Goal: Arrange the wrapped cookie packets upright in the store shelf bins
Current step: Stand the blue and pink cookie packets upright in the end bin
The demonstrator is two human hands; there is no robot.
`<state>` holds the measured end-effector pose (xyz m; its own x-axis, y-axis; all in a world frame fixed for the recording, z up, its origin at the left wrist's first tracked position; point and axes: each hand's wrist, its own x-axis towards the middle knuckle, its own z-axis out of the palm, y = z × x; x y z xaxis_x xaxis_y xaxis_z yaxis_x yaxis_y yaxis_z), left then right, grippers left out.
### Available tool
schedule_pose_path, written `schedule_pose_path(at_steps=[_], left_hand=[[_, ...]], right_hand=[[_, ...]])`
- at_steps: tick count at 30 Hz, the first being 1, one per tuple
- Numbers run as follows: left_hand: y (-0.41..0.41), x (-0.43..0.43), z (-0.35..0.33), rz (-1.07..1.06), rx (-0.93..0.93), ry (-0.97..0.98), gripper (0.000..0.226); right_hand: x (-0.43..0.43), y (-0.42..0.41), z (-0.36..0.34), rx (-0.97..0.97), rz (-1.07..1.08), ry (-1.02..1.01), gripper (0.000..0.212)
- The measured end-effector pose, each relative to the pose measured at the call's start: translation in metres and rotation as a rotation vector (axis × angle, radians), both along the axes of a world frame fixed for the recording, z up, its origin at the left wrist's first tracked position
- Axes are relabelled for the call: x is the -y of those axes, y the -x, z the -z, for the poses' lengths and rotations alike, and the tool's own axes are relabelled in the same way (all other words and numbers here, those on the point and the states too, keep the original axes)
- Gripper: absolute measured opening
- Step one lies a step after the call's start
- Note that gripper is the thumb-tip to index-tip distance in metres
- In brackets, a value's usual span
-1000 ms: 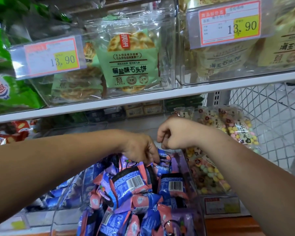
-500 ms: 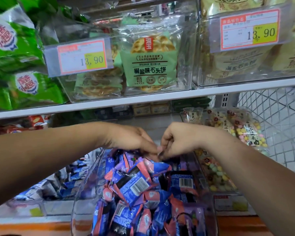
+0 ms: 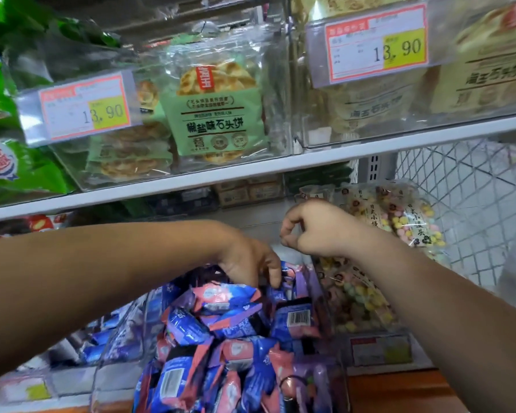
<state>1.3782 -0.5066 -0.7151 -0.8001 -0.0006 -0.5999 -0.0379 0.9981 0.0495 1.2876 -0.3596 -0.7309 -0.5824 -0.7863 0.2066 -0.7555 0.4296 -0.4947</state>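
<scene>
Left hand fingers down among packets in bin, grip unclear; right hand pinched, seemingly empty. Mid-sorting; next: stand one upright.

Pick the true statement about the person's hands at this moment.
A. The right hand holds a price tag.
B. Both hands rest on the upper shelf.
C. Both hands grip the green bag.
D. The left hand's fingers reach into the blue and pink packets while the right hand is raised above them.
D: the left hand dips its fingers among the blue and pink packets; the right hand, curled, hovers above them.
</scene>
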Motion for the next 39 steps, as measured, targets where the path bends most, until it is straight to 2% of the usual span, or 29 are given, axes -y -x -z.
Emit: schedule_pose_path(at_steps=[2,4,7,11,14,17,21,23,25,27,29,31,34,36,38,39], left_hand=[[0.003,0.005,0.003,0.056,0.045,0.003,0.052],[0.005,0.01,0.008,0.02,0.052,-0.075,0.053],[0.007,0.019,0.02,-0.076,0.033,-0.277,0.042],[0.015,0.026,0.023,-0.253,0.04,-0.378,0.033],[0.022,0.023,0.021,-0.456,0.167,-0.484,0.046],[0.02,0.022,0.017,-0.469,0.173,-0.506,0.045],[0.004,0.02,0.017,-0.285,-0.005,-0.485,0.033],[0.0,0.02,0.021,-0.281,-0.072,-0.562,0.034],[-0.003,0.023,0.019,-0.307,-0.082,-0.676,0.04],[-0.005,0.032,0.015,-0.335,-0.103,-0.76,0.056],[-0.009,0.04,0.007,-0.378,-0.183,-0.796,0.06],[-0.015,0.04,0.0,-0.433,-0.298,-0.814,0.045],[-0.018,0.037,-0.007,-0.498,-0.526,-0.884,0.043],[-0.014,0.034,-0.006,-0.513,-0.646,-0.895,0.056],[-0.008,0.031,-0.002,-0.522,-0.719,-0.909,0.069],[-0.007,0.029,-0.001,-0.503,-0.696,-0.942,0.069]], right_hand=[[-0.001,0.004,0.004,0.02,-0.008,0.016,0.005],[-0.002,0.005,0.005,0.038,-0.017,0.022,0.005],[-0.001,0.006,0.007,0.045,-0.017,0.028,0.006],[0.0,0.003,0.007,0.047,-0.007,0.012,0.006],[0.001,0.001,0.005,0.068,-0.01,0.009,0.009],[-0.002,0.0,0.003,0.078,-0.041,-0.022,0.012],[-0.003,-0.001,-0.001,0.102,-0.054,-0.047,0.016],[-0.001,-0.004,-0.002,0.119,-0.053,-0.059,0.018],[0.002,-0.007,-0.005,0.161,-0.079,-0.062,0.021],[0.004,-0.011,-0.007,0.222,-0.076,-0.042,0.024],[0.003,-0.011,-0.01,0.22,-0.023,-0.031,0.043],[0.0,-0.011,-0.014,0.206,0.022,-0.017,0.055],[-0.004,-0.011,-0.018,0.234,0.063,0.009,0.049],[-0.006,-0.012,-0.021,0.298,0.096,0.039,0.049],[-0.006,-0.012,-0.022,0.411,0.115,0.132,0.042],[-0.006,-0.011,-0.022,0.432,0.119,0.168,0.036]])
